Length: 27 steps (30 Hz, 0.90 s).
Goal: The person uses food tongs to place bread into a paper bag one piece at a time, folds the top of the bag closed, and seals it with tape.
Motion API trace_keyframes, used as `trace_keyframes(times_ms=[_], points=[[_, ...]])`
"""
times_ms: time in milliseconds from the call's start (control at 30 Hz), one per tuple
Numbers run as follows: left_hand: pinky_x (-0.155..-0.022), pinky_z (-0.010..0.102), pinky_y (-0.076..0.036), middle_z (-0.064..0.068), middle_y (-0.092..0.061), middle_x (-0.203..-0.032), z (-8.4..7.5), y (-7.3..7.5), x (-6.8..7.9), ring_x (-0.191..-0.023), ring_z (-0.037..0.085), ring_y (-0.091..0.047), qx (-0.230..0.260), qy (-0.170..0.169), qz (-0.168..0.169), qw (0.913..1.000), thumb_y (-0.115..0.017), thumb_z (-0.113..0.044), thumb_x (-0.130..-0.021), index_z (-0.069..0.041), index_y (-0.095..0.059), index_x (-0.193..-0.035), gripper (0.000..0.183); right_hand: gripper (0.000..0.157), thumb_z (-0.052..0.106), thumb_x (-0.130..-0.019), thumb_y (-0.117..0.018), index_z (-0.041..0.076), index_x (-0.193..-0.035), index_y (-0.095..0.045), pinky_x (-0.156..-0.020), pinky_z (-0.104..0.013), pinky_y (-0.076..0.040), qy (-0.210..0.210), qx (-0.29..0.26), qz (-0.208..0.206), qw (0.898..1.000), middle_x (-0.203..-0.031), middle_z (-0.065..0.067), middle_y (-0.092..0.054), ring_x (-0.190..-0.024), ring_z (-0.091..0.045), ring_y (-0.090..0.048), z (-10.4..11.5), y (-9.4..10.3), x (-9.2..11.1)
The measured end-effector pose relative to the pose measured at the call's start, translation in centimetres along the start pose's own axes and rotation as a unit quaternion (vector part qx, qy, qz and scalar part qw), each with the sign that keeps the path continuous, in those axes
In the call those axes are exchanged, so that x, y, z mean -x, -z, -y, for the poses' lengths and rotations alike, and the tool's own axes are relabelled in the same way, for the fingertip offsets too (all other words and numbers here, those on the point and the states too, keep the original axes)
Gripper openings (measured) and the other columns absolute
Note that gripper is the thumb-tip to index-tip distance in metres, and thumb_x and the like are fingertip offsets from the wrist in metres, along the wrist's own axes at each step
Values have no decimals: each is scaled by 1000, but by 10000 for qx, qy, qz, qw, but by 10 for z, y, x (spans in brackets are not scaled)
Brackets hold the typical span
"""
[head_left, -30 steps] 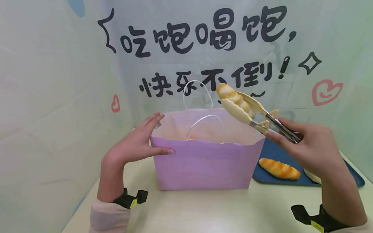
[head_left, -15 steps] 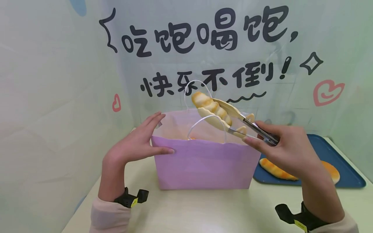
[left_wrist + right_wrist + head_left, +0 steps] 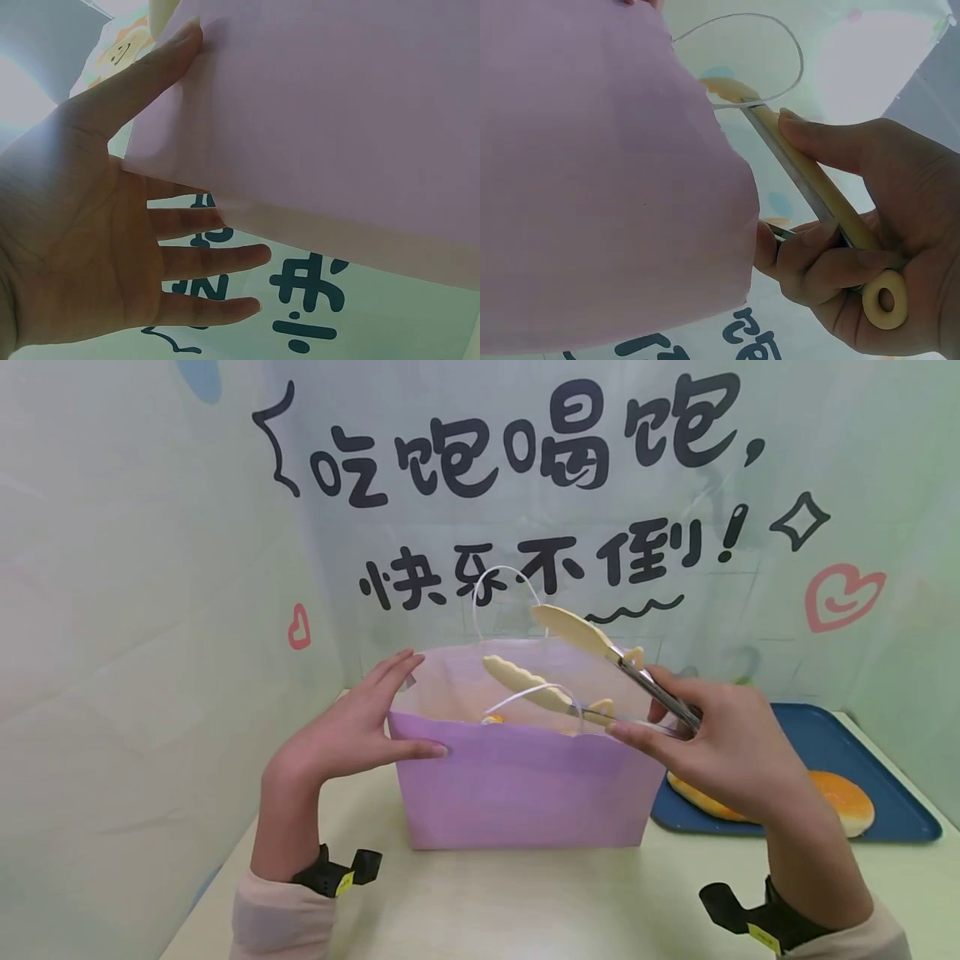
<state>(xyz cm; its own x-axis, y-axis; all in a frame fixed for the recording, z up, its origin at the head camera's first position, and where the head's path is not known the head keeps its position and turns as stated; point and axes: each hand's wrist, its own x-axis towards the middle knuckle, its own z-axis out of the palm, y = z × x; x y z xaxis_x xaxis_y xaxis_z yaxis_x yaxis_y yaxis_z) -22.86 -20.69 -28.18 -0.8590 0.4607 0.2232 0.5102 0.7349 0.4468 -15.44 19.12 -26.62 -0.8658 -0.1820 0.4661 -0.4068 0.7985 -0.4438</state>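
Purple paper bag [image 3: 525, 789] upright on the pale table [image 3: 480, 902], mouth open, with its white near handle [image 3: 517, 695] and far handle [image 3: 498, 567] both raised. Left hand [image 3: 348, 727] at the bag's left rim, thumb against the near face. From the head view the far fingers look bunched together; the left wrist view settles it: they are straight and spread, reaching past the bag's side edge. How firmly the thumb presses, I cannot tell. Right hand [image 3: 716, 743] at the bag's right rim, fingers curled round the tongs [image 3: 577, 631]. The head view gives the gap: tong jaws well apart over the bag's mouth, the near one low behind the near handle, the far one higher. The right wrist view loses that gap but adds what the head view hides: the thumb laid along one tong arm, fingers wrapped beneath, and a beige end ring [image 3: 871, 300] by the palm. Head view only: a yellow-orange patch [image 3: 492, 719] inside the bag, just above the near rim, too little to identify. Also head view only, on the right: a blue tray [image 3: 810, 735] bearing a long roll [image 3: 696, 796], part-hidden by the right hand, and a round bun [image 3: 846, 802]. Left wrist view alone catches a smiling-face print [image 3: 118, 51].
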Motion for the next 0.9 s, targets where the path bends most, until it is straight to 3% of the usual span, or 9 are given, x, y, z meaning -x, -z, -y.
trace_keyframes(times_ms=[333, 567, 700, 800, 900], points=[[-122, 63, -29, 5, -15, -176, -1, 3, 1, -160, 30, -23, -46, 28, -54, 10000, -81, -70, -82, -20, -21, -170, 118, 72, 48, -88, -86, 9, -144, -64, -48, -29, -37, -537, 147, -541, 9970, -95, -4, -68, -64, -17, -52, -28, 22, 15], [-122, 63, -30, 5, -14, -176, -2, 6, 0, -160, 32, -23, -96, 49, 10, 9999, -81, -70, -81, -21, -19, -171, 119, 63, 39, -88, -89, 7, -137, -66, -50, -26, -36, -935, 185, -662, 9932, -88, 2, -64, -66, -10, -50, -61, 42, 33], [-123, 62, -30, 5, -15, -176, -2, 5, 0, -160, 31, -23, -73, 48, -6, 10000, -81, -69, -82, -21, -20, -171, 118, 81, 40, -92, -85, 0, -153, -51, -46, -28, -34, -1345, 240, -551, 9891, -94, -5, -59, -59, -15, -46, -75, 51, 42], [-123, 61, -29, 5, -14, -176, -2, 4, 0, -160, 30, -22, -39, 56, 14, 10000, -81, -69, -82, -21, -20, -171, 118, 83, 38, -96, -81, -2, -158, -43, -44, -31, -30, -1526, 144, -648, 9861, -96, -2, -52, -52, -19, -40, -94, 57, 49], [-123, 61, -29, 4, -13, -176, -2, 3, 1, -161, 29, -21, -33, 75, 47, 10000, -80, -71, -82, -22, -19, -171, 118, 75, 37, -97, -80, -5, -149, -47, -45, -33, -28, -1564, 318, -805, 9839, -93, -1, -50, -51, -20, -36, -118, 61, 55]])
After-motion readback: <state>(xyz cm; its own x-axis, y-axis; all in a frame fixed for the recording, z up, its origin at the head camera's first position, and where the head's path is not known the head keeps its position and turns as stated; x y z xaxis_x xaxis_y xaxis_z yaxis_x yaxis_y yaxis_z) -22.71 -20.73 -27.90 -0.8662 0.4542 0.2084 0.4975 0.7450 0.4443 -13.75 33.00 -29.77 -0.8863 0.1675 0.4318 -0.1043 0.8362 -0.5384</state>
